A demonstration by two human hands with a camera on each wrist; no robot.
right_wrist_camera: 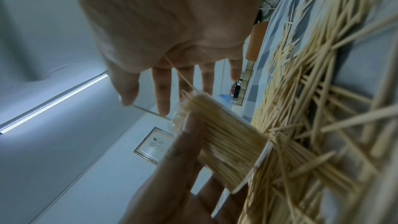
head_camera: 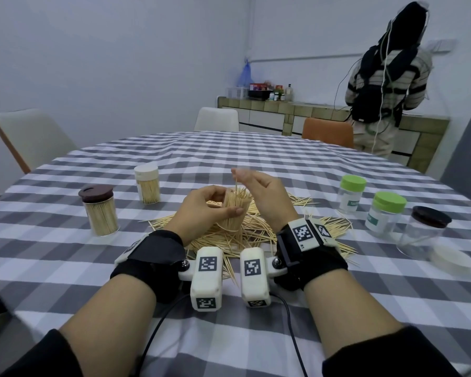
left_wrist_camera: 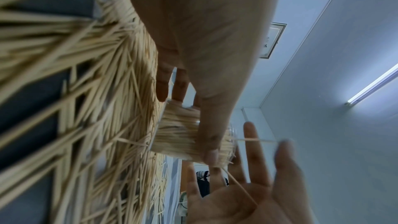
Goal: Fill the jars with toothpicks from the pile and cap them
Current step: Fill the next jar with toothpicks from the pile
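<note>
1. The left hand point(head_camera: 206, 206) grips the open jar point(head_camera: 233, 212), which is packed with toothpicks and stands on the pile point(head_camera: 245, 229) at the middle of the table point(head_camera: 256, 159).
2. The right hand point(head_camera: 265, 197) is above the jar's mouth, fingers spread and relaxed; one toothpick point(head_camera: 237, 185) stands at its fingertips.
3. Two capped, filled jars point(head_camera: 101, 210) stand to the left.

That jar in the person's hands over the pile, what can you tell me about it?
The jar is a clear plastic cylinder, uncapped, packed nearly full with pale wooden toothpicks standing on end, a few poking above its rim. It sits tilted on the toothpick pile. The left hand grips its side, thumb across the front. The right hand hovers by its mouth with a loose toothpick.
</note>
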